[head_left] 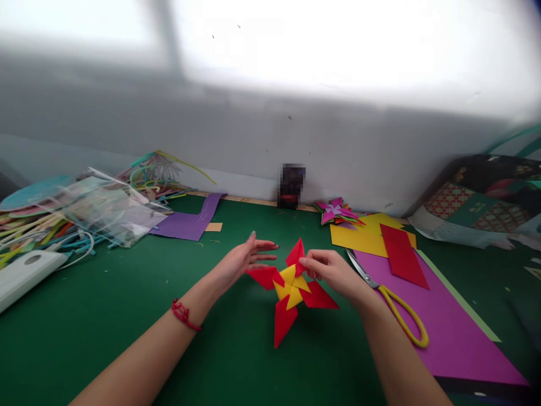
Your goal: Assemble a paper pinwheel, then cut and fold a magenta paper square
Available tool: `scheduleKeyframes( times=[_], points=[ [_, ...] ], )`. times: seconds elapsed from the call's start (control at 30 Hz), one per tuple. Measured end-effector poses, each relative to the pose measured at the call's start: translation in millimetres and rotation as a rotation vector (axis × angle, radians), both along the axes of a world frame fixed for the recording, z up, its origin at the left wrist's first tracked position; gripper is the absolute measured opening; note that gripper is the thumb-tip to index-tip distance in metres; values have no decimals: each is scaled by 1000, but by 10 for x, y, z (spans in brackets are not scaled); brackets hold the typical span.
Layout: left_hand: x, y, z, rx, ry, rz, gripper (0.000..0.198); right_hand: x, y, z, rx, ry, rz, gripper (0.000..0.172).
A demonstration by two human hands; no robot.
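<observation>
A folded paper star [291,293], red points around a yellow centre, lies on the green mat [127,316] in front of me. My right hand [332,270] pinches the star's upper point between thumb and fingers. To the star's left, my left hand [243,260] hovers with fingers stretched out flat, close to the left point but holding nothing. A red cord bracelet circles my left wrist.
Yellow-handled scissors [393,304] lie right of my right hand on a purple sheet [443,332]. Behind are yellow and red sheets [380,237] and a finished pink star [338,211]. Clear bags [105,208], coloured strips and a white object [25,273] crowd the left; a wall stands behind.
</observation>
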State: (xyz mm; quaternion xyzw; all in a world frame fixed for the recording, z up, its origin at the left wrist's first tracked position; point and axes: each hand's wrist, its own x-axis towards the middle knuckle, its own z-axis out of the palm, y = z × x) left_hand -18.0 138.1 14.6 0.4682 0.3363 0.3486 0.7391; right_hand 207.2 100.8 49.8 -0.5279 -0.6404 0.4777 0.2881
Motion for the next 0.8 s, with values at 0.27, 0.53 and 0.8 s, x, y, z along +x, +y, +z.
scheduleKeyframes(
  times=[0.27,0.53,0.8],
  points=[
    [-80,17,-54,-48,-302,-209,68,25,110,-109,150,397,-389,31],
    [20,-131,125,111,169,-276,37,-155,48,-116,84,259,-163,32],
    [84,-155,19,17,159,-105,37,-226,16,-93,84,193,-147,32]
  ],
)
